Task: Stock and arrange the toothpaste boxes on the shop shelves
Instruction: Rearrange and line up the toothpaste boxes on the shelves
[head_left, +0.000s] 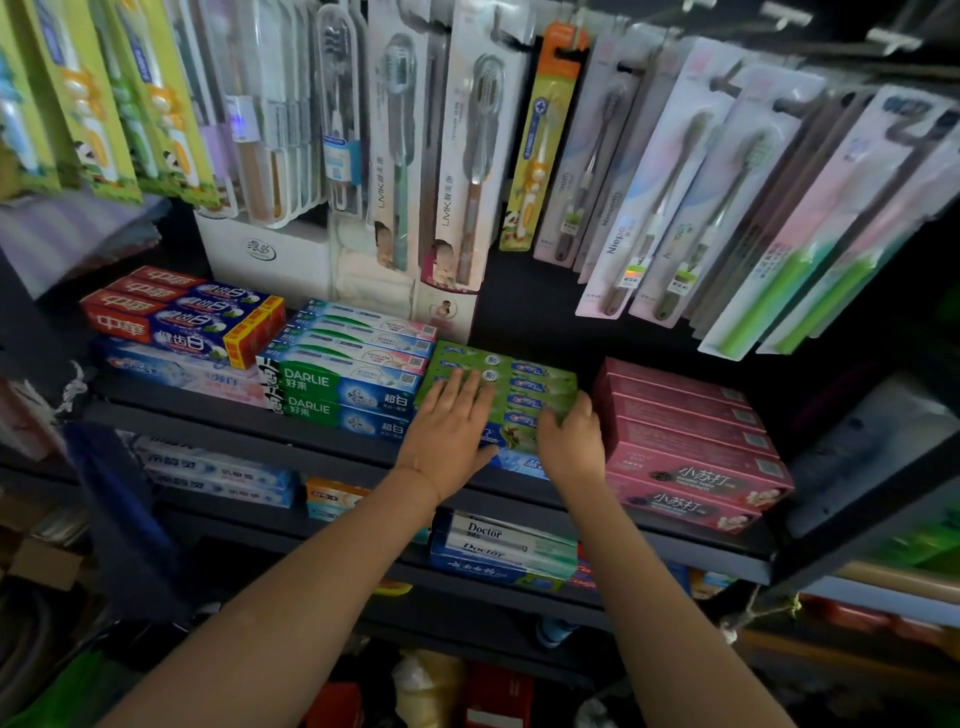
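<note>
Left hand (451, 425): laid flat, fingers straight, pressed on top of the stack of green cardboard toothpaste boxes (524, 387).
Right hand (570, 441): fingers curled over the stack's right front corner, gripping it.
Room: green stack is flanked closely by blue-green Darlie boxes (343, 387) and pink boxes (685, 441); dark shelf edge (249, 426) runs just below.
Axis: boxes lie flat, long axis left to right.

Single head-worn view, wide-angle, looking forward and down, close on the upper shelf (249, 423). Toothbrush packs (467, 156) hang above the fingers (460, 384); lower shelves below them.
</note>
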